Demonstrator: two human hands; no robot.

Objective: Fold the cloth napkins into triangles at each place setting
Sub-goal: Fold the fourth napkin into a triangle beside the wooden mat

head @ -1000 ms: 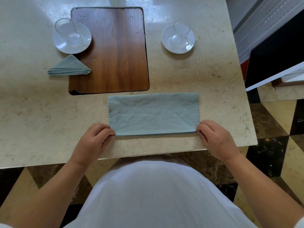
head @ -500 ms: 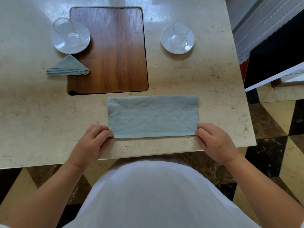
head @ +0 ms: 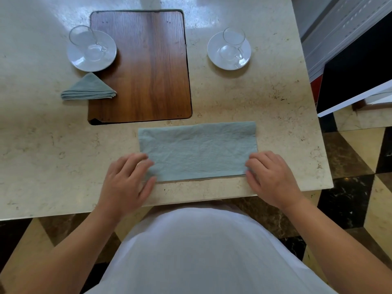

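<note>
The folded napkin lies flat on the desk between both sets of fingers. The left hand has unclenched since a second ago (fingers now spread, flat on the near corner); the right hand rests loosely bent fingers on the opposite corner.

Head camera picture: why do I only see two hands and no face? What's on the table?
The camera sits on a person's head, looking down, so only their arms and white shirt show. On the beige stone table: a brown wooden board, two white saucers with clear glass cups, and a pale green cloth napkin folded into a triangle. Another pale green napkin, a flat rectangle, lies nearest. The left hand and right hand touch its near corners.
</note>
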